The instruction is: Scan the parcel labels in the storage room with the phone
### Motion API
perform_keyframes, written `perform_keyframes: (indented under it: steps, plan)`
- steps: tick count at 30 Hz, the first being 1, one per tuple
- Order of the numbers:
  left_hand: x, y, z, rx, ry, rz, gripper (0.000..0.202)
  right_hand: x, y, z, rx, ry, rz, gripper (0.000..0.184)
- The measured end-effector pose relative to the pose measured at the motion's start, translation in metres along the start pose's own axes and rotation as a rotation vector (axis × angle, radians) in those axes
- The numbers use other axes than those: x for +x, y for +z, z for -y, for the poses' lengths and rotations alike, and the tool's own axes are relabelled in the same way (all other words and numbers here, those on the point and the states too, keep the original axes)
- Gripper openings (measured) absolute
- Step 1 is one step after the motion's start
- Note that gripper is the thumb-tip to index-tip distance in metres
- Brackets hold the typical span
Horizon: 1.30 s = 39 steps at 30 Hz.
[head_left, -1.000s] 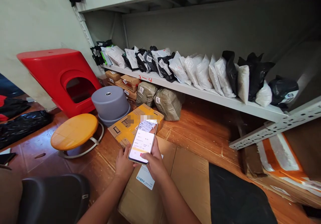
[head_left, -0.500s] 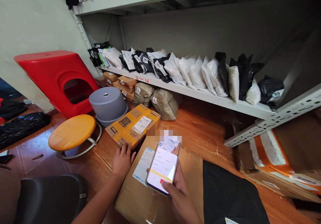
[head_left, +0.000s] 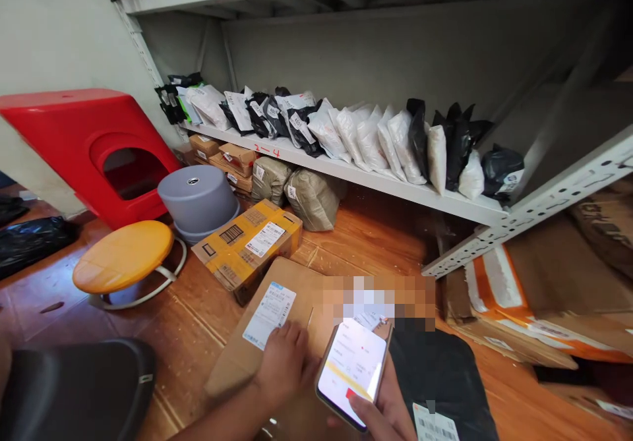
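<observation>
My right hand (head_left: 390, 408) is closed around a smartphone (head_left: 352, 368) with a lit screen, its thumb on a red button near the bottom. The phone is above a large cardboard box (head_left: 237, 362) and the near edge of a black package (head_left: 445, 368). On the box top, beside a white-and-blue shipping label (head_left: 270, 312), rests my left hand (head_left: 284, 355). Its fingers are curled in, and whatever may be in them is hidden. A smaller taped carton (head_left: 237, 256) with its own label lies just beyond the box. A blurred patch covers the area above the phone.
A metal shelf (head_left: 346, 164) holds a row of black and white parcel bags (head_left: 376, 141). A yellow round stool (head_left: 123, 256), a grey stool (head_left: 198, 197) and a red stool (head_left: 64, 138) are at left. Wrapped bundles (head_left: 311, 197) sit under the shelf; cartons (head_left: 544, 296) are at right.
My left hand has left the smaller carton's near edge and moved right onto the large box beside its label. The phone has shifted right in the view, which has also moved slightly.
</observation>
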<state>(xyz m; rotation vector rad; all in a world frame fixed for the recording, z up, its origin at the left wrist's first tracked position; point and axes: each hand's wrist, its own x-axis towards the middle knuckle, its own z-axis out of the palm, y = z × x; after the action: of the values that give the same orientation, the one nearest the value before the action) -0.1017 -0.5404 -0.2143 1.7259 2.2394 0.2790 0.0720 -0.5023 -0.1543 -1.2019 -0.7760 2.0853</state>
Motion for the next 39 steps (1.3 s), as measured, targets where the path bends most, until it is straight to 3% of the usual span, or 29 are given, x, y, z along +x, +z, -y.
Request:
perform_keyframes:
  steps: [4, 7, 10, 17, 25, 32, 39]
  plan:
    - [-0.004, 0.025, 0.004, -0.061, 0.035, -0.053, 0.017, 0.005, 0.004, 0.002, 0.012, -0.039, 0.063, 0.113]
    - [-0.004, 0.024, 0.011, -0.023, 0.075, -0.064, 0.014, 0.011, 0.005, -0.001, 0.034, -0.13, 0.168, 0.104]
    - [-0.002, 0.022, 0.013, -0.006, 0.087, -0.075, 0.01, 0.015, 0.005, -0.003, 0.061, -0.133, 0.248, 0.101]
    - [-0.002, 0.025, 0.013, -0.003, 0.123, -0.1, 0.01, 0.011, 0.006, 0.002, 0.071, -0.153, 0.214, 0.083]
    - [-0.003, 0.016, 0.008, 0.051, 0.086, -0.065, 0.016, 0.01, 0.0, 0.007, 0.043, -0.096, 0.253, 0.093]
    - [-0.003, 0.024, 0.015, 0.094, 0.139, -0.117, 0.022, 0.013, -0.005, 0.01, 0.086, -0.084, 0.296, 0.099]
    - [-0.003, 0.029, 0.022, 0.109, 0.274, -0.305, 0.025, 0.019, -0.007, 0.011, 0.246, -0.096, 0.251, 0.106]
